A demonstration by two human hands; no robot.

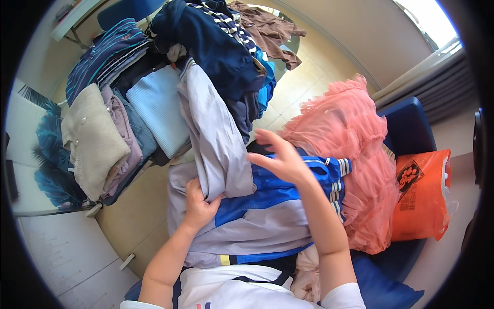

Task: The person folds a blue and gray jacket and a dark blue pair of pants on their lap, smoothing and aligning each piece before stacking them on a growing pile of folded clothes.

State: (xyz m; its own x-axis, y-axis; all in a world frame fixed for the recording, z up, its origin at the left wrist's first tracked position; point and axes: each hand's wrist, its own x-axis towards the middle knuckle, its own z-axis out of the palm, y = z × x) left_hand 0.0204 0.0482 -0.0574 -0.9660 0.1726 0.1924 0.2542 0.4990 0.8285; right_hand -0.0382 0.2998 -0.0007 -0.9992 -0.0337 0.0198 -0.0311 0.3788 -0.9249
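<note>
A blue and grey zip-up jacket (257, 224) lies spread in front of me, with a striped band along its right edge. My left hand (201, 207) is closed on the grey cloth at the base of one sleeve (211, 129). That sleeve stretches away from me, and its striped cuff rests between the folded clothes and the dark pile. Above the blue part of the jacket, my right hand (282, 158) has its fingers apart and holds nothing. Its fingertips are close to the sleeve's right edge; whether they touch it I cannot tell.
Folded clothes stand at left: a beige knit (92, 141), a light blue ribbed top (160, 109), striped shirts (110, 54). Dark garments (216, 51) heap at the far side. To the right are a pink ruffled garment (360, 170), an orange bag (422, 195) and a blue chair (409, 123).
</note>
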